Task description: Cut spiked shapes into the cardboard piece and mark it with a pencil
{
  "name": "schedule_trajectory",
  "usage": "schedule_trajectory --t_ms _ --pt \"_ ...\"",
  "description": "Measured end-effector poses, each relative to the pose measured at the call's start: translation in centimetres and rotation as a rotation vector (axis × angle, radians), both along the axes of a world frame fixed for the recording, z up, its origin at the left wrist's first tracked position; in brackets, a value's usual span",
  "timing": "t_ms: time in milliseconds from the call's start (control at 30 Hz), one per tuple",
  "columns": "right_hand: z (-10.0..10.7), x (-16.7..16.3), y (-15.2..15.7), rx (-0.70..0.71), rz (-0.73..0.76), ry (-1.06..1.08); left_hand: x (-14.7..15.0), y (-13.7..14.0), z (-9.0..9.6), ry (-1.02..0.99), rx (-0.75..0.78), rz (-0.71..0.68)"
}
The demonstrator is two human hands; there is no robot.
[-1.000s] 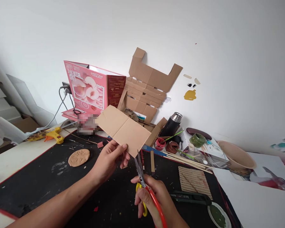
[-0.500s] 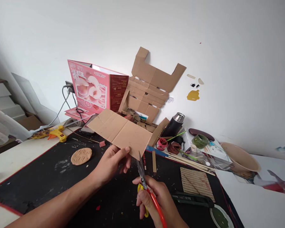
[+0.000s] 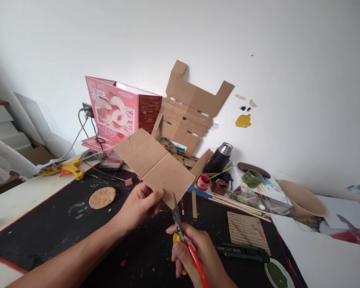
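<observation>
My left hand (image 3: 145, 202) pinches the lower edge of a creased brown cardboard sheet (image 3: 171, 174), thumb on top and fingers underneath. The sheet is tilted above the black mat (image 3: 132, 248). In my right hand (image 3: 195, 248) is a pair of scissors (image 3: 178, 224) with red and yellow handles. Their blades point up and away from me and meet the sheet's near corner, one blade lying over its face. Whether the edge is cut there, I cannot make out.
Left lie a round clay disc (image 3: 102, 198) and a yellow glue gun (image 3: 76, 168). A pink box (image 3: 117, 110) and cut cardboard (image 3: 195, 98) lean at the wall. Right are paint jars (image 3: 252, 178), a black flask (image 3: 217, 158), wooden sticks (image 3: 240, 207), corrugated card (image 3: 249, 232) and a dark green cutter (image 3: 246, 253).
The cardboard sheet has turned clockwise, its far left end rising and its near corner dropping toward the scissors. Both hands have stayed nearly in place.
</observation>
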State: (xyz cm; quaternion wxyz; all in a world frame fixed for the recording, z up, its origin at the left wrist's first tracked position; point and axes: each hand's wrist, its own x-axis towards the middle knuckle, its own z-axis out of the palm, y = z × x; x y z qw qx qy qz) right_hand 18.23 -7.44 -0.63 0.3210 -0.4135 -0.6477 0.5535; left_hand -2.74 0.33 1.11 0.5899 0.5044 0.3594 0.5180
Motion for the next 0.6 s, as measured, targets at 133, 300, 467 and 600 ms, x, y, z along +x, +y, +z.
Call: schedule_trajectory --t_ms 133,300,467,600 --pt "0.34 -0.10 -0.12 -0.006 0.003 -0.017 -0.02 -0.02 -0.10 0.016 -0.011 0.002" --pt "0.68 -0.19 -0.24 -0.021 0.003 -0.021 -0.15 0.11 -0.49 0.015 0.006 -0.029" --pt "0.68 -0.28 -0.27 -0.015 0.002 -0.022 -0.21 0.16 -0.56 -0.066 0.024 -0.050" --pt "0.51 -0.37 -0.23 -0.021 -0.017 -0.021 -0.32 0.27 -0.78 -0.105 0.032 -0.037"
